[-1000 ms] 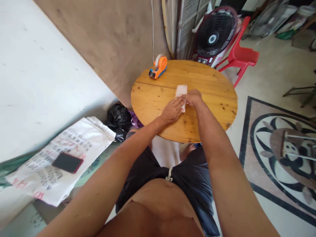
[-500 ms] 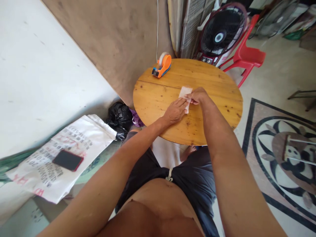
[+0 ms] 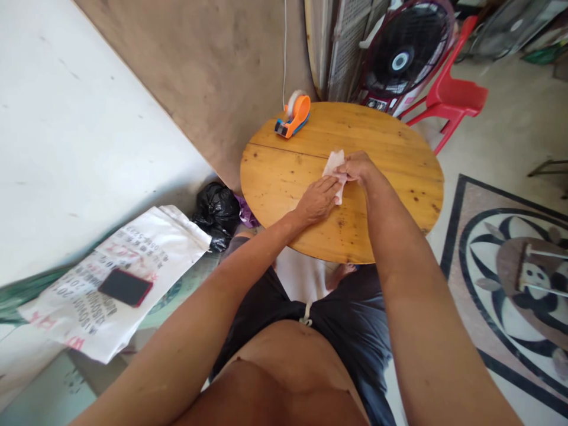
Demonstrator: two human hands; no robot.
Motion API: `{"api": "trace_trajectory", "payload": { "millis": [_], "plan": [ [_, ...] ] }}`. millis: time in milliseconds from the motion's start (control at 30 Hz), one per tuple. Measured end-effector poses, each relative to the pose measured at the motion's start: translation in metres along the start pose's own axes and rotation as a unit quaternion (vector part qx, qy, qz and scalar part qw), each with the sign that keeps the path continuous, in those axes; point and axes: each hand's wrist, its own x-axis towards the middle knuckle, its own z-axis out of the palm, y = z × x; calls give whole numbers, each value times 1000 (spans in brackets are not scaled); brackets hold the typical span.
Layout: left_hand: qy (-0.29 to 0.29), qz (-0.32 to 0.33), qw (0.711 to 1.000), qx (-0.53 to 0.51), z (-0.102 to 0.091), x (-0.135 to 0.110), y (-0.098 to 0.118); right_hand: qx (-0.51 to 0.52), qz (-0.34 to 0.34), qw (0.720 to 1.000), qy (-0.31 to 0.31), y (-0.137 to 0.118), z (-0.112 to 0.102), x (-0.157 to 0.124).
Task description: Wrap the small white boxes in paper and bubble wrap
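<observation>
A small pale pink sheet [image 3: 333, 163] lies on the round wooden table [image 3: 390, 195]. My left hand [image 3: 316, 202] rests flat on the sheet's near end, fingers together and stretched out. My right hand [image 3: 355, 168] is closed in a pinch on the sheet's right edge, and that far part of the sheet is lifted and crumpled. An orange tape dispenser [image 3: 293, 116] stands at the table's far left edge, apart from both hands.
A black fan [image 3: 404, 54] and a red plastic chair [image 3: 457, 94] stand behind the table. A black bag [image 3: 218, 210] lies on the floor at left. A dark phone [image 3: 124, 287] rests on a printed white sack [image 3: 93, 296]. A patterned floor inlay [image 3: 523, 278] is at right.
The far end of the sheet, flat a second ago, has been lifted and bent by my right hand. My left hand has stayed pressed on the near end. The view shifted slightly.
</observation>
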Motion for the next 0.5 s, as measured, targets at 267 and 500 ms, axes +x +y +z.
{"api": "trace_trajectory", "payload": {
  "millis": [267,500],
  "plan": [
    [6,-15,1000,0,3,-2,1,83,67,994,-20,-14,-2,-29],
    [2,-14,1000,5,1,-2,1,150,20,988,-28,-16,2,-42]
  ]
}}
